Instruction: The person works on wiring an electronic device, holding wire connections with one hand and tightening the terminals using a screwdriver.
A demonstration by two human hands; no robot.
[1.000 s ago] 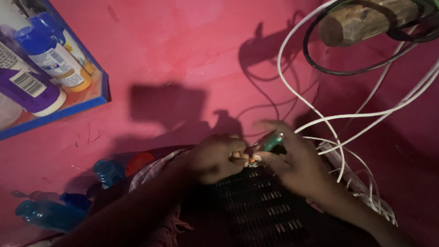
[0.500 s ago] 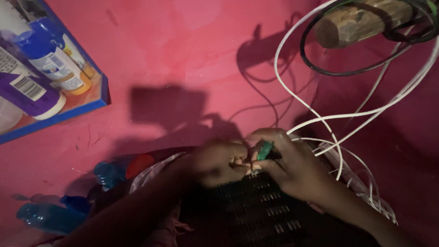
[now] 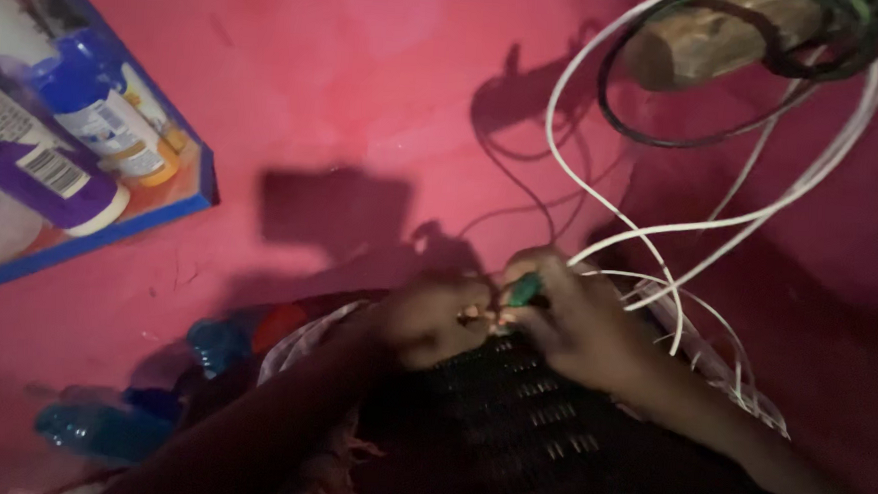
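my right hand [image 3: 580, 325] pinches a green tool [image 3: 525, 290], left hand [image 3: 425, 316] steadies the tip on the black box [image 3: 520, 422], a slip could snag those white wires [image 3: 658, 279]

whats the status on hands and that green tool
Left hand pinching small part. Right hand grip on green tool, tip at the part. White wires loop over right hand.
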